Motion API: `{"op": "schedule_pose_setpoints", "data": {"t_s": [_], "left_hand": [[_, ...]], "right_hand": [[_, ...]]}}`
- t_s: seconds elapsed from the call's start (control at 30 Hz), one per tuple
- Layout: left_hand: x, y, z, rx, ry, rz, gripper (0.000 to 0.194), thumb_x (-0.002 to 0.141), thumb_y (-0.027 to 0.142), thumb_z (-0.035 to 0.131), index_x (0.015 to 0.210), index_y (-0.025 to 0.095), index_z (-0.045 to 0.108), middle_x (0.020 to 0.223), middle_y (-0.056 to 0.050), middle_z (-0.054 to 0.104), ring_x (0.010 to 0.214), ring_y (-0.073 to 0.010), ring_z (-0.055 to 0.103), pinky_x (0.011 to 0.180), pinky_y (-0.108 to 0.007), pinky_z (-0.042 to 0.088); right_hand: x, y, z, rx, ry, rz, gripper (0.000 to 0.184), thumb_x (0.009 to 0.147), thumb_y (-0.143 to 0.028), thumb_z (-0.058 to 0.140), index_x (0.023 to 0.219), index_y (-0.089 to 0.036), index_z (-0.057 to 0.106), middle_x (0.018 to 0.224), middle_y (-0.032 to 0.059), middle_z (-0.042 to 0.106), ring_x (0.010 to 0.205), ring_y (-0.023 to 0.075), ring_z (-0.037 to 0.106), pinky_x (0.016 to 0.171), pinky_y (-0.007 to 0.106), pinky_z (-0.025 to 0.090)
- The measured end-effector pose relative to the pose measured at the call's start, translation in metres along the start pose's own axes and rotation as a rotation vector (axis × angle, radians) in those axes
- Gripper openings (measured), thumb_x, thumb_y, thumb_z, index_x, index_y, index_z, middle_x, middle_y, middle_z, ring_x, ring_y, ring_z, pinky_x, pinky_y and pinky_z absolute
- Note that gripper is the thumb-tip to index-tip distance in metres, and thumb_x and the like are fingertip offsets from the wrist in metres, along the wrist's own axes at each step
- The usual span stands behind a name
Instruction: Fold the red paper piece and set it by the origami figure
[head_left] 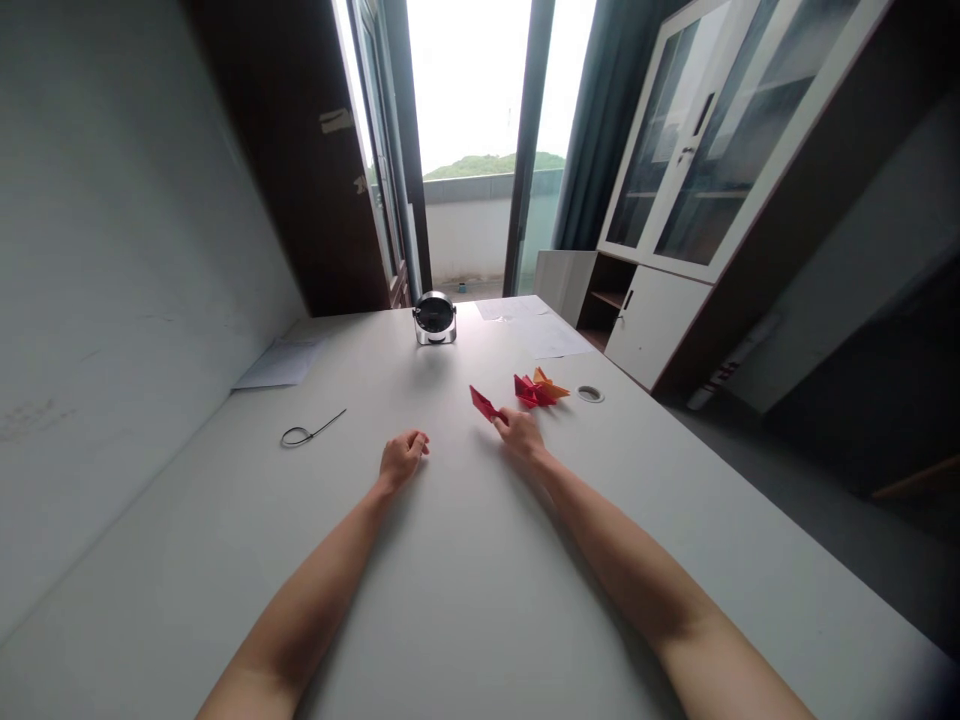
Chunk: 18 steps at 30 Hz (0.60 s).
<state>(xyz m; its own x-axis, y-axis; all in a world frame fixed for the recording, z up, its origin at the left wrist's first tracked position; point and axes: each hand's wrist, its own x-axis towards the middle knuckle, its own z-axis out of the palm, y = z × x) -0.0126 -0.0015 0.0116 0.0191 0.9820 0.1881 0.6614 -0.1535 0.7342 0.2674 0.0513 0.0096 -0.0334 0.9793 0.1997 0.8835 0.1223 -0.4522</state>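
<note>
My right hand [519, 432] pinches a red folded-paper piece [484, 402], an origami shape with a pointed end, tilted up to the left over the white table [465, 600]. Just beyond that hand, to its right, lie red origami pieces [531, 391] with an orange origami piece [552, 384] against them. They overlap, so I cannot tell exactly how many there are. My left hand [403, 456] is closed with curled fingers, close to the tabletop, and nothing shows sticking out of it.
A black looped cable tie [298, 436] lies on the left. A round black device on a metal stand [435, 318] is at the far end. Paper sheets lie at the far left [281, 363] and far right [559, 338]. A cable hole [590, 394] sits near the right edge.
</note>
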Motion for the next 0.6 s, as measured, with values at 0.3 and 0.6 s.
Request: {"op": "schedule_pose_setpoints", "data": {"t_s": [0.3,0.6], "left_hand": [[-0.005,0.01,-0.001,0.071,-0.058,-0.007,0.033,0.089,0.038,0.044,0.084,0.022,0.072,0.075,-0.001,0.072,0.062,-0.0147,0.057,0.06,-0.024,0.036],[0.001,0.003,-0.005,0.152,-0.063,0.041,0.029,0.092,0.034,0.045,0.091,0.023,0.071,0.082,-0.003,0.071,0.072,-0.0177,0.06,0.071,-0.028,0.043]], "right_hand": [[0.015,0.048,-0.02,-0.016,0.305,0.333,0.032,0.091,-0.046,0.052,0.112,-0.021,0.056,0.088,0.0077,0.07,0.076,0.025,0.065,0.065,0.032,0.044],[-0.01,-0.008,-0.005,0.036,0.191,-0.27,0.024,0.098,-0.028,0.039,0.101,-0.018,0.061,0.092,0.0083,0.066,0.088,0.0208,0.06,0.082,0.031,0.044]]}}
